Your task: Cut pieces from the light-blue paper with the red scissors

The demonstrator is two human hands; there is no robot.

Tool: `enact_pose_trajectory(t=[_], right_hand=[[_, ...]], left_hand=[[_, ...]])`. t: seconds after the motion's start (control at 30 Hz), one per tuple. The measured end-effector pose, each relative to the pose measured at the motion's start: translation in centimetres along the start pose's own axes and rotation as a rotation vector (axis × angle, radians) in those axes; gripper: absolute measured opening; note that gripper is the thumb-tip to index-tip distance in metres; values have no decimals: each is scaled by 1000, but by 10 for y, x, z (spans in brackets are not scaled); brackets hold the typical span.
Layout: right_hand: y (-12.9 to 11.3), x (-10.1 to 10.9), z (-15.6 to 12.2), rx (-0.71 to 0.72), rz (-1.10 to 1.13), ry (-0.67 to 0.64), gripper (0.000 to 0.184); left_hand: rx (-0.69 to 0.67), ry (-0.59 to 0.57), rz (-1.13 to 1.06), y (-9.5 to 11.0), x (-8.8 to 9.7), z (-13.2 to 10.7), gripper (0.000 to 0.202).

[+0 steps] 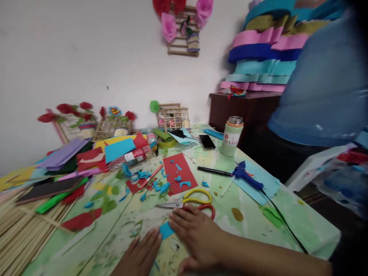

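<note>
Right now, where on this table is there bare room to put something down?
Bare: the strip between the scissors and glue gun, and the right corner past the cord. Crowded: paper scraps around the red sheet, sticks far left.

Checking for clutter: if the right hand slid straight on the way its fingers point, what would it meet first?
Probably the scissors: the right hand points up-left, fingers just short of the blades, though depth is unclear.

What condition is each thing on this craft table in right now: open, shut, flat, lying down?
Left hand: flat on the table, fingertips at the blue paper piece.
Right hand: palm down, pressing the blue paper piece.
Scissors: lying flat; blades look shut.
Glue gun: lying on its side, cord attached.
Jar: upright, lid on.
Phone: face up, screen dark.
Red sheet: flat, blue scraps on it.
</note>
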State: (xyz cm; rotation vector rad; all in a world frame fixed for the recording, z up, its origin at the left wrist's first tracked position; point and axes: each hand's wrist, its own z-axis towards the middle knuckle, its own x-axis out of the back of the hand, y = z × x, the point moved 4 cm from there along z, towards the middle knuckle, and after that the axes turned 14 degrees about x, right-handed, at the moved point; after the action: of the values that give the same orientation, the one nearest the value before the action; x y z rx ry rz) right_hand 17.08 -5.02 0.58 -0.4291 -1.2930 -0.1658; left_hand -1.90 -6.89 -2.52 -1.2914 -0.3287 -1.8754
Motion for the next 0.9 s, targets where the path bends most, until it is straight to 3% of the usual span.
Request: enact_pose_trajectory(t=[0.1,0.27,0.47,0.6,0.73,0.87,0.9], right_hand=[[2,-1,3,-51,27,5,68],[2,-4,19,-92,-93,51,38],[6,-18,38,77,-306,41,14],[13,-27,43,158,-377,243,16],[20,-26,37,209,-380,380,22],[26,-23,8,191,-399,396,27],[25,-21,-4,178,-418,471,28]], left_hand=[[93,-57,-9,3,17,6,47],[308,-94,-134,5,28,13,35],[568,-221,-236,13,27,34,16],[513,-239,-89,19,10,44,2],[422,-191,18,19,-5,53,7],[308,-115,-1,20,-8,67,11],[274,-76,-6,20,-8,70,11]])
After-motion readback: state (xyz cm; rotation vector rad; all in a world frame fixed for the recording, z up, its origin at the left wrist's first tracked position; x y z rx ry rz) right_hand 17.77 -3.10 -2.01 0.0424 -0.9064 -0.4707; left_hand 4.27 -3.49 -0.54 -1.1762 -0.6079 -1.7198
